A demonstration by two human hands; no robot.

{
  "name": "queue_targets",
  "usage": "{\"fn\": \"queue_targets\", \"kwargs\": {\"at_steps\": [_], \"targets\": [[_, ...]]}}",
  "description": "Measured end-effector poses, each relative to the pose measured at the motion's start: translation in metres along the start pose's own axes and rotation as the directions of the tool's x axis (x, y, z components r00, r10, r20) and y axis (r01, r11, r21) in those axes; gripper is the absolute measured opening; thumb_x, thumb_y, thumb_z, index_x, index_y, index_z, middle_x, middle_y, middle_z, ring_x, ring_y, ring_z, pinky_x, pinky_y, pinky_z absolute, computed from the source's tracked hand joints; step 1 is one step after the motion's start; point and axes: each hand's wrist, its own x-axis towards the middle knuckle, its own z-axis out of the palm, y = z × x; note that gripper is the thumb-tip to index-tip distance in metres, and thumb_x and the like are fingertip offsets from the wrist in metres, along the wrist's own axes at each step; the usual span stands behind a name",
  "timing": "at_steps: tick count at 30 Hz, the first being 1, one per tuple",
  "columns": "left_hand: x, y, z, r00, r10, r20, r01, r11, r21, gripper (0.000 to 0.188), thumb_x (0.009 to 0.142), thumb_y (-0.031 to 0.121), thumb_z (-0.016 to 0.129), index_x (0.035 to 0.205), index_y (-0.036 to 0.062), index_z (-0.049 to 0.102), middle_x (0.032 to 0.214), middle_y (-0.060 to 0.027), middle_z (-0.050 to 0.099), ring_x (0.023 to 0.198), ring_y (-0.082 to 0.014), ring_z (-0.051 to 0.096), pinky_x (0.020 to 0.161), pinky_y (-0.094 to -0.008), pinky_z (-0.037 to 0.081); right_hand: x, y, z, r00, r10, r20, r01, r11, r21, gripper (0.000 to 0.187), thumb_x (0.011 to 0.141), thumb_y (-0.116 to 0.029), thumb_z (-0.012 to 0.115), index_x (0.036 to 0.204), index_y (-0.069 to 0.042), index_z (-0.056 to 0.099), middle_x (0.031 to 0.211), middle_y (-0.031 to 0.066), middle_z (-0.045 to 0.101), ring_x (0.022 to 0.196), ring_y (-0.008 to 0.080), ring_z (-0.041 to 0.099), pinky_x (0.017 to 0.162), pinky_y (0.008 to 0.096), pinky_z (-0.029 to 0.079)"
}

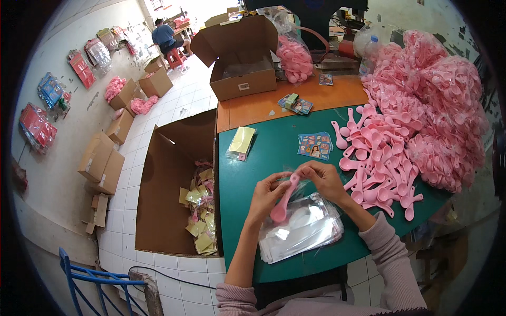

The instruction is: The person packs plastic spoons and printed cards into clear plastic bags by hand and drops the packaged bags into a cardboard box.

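A smooth pink spoon (284,201), its rounded bowl flowing into a long handle, slants bowl-down above the clear bags (303,239) on the green worktop (238,190). The left hand (268,193) and right hand (324,180) pinch it near the handle's end (clear film (288,168) glints there too).

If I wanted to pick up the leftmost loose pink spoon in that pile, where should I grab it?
Probably by its slim handle, pinched from above and the left. The handle points toward the far side, with bare green tabletop to its left, while other spoons crowd its right. The wider, rounded bowl looks harder to pinch.
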Motion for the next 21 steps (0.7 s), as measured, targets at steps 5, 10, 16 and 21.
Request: {"fn": "queue_targets", "kwargs": {"at_steps": [5,10,16,21], "targets": [[0.001,-0.002,-0.001,0.991,0.084,-0.102,-0.098,0.986,-0.134,0.032,0.086,0.010,0.054,0.115,-0.0019,0.049,0.089,-0.0104,0.063,0.079,-0.0112,0.060,0.067,-0.0205,0.048,-0.003,-0.012,0.007,0.973,-0.158,0.169,0.198,0.947,-0.254,0.020,0.081,-0.021,0.062,0.091,-0.004,0.064,0.103,0.0088,0.050,0.093,0.0130,0.052,0.070,0.0240,0.046],[0.001,-0.002,0.002,0.980,0.130,-0.148,-0.132,0.991,-0.006,0.030,0.084,0.011,0.056,0.111,-0.0014,0.052,0.088,-0.0107,0.065,0.077,-0.0114,0.060,0.066,-0.0209,0.047,-0.004,-0.013,0.009,0.966,0.042,0.257,0.042,0.949,-0.312,0.022,0.075,-0.024,0.067,0.090,-0.007,0.065,0.103,0.0058,0.044,0.090,0.0150,0.051,0.071,0.0249,0.046],[-0.013,0.017,-0.004,0.918,0.318,-0.238,-0.251,0.929,0.273,0.033,0.081,0.013,0.060,0.112,0.0035,0.051,0.101,-0.0142,0.059,0.089,-0.0157,0.059,0.070,-0.0262,0.047,-0.002,0.001,0.007,0.956,0.122,0.267,-0.142,0.988,0.059,0.018,0.078,-0.011,0.063,0.091,0.001,0.063,0.105,0.0095,0.051,0.081,0.0123,0.057,0.069,0.0234,0.048],[-0.090,0.036,-0.036,0.522,0.784,0.336,-0.681,0.620,-0.389,0.018,0.075,0.011,0.065,0.079,-0.0026,0.054,0.100,-0.0172,0.054,0.091,-0.0239,0.057,0.069,-0.0355,0.048,0.001,0.021,-0.013,0.963,0.248,0.101,-0.247,0.969,-0.027,0.016,0.079,-0.009,0.060,0.088,0.005,0.061,0.081,0.0083,0.062,0.070,0.0111,0.059,0.065,0.0218,0.048]]}}
